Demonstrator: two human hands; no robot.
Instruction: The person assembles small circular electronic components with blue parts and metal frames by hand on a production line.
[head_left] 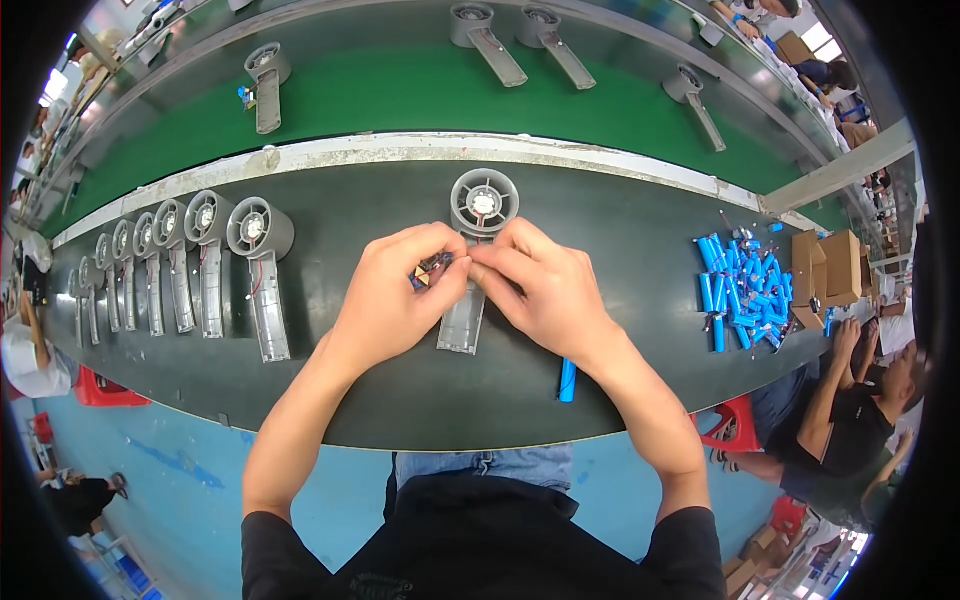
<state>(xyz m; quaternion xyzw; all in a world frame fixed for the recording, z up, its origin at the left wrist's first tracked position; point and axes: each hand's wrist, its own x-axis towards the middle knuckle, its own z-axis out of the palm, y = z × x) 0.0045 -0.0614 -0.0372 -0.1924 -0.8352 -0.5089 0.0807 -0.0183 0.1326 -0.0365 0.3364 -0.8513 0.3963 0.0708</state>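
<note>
In front of me lies a grey handheld fan housing (463, 322), its round fan head (484, 204) pointing away and its open handle toward me. My left hand (400, 290) is closed over the handle, holding a small dark circuit board (432, 266) with blue and yellowish parts. My right hand (545, 285) pinches just beside it, and the fingertips of both hands meet over the upper handle. Short red wires run from the fan head toward the fingertips; what the right fingers grip is hidden. A blue cylindrical battery (568, 381) lies partly under my right wrist.
Several similar fan housings (268, 285) stand in a row on the left. A pile of blue batteries (742, 290) lies at right by an open cardboard box (838, 268). Beyond a white ledge (400, 148), more housings rest on a green belt (390, 95). A person (850, 400) sits at right.
</note>
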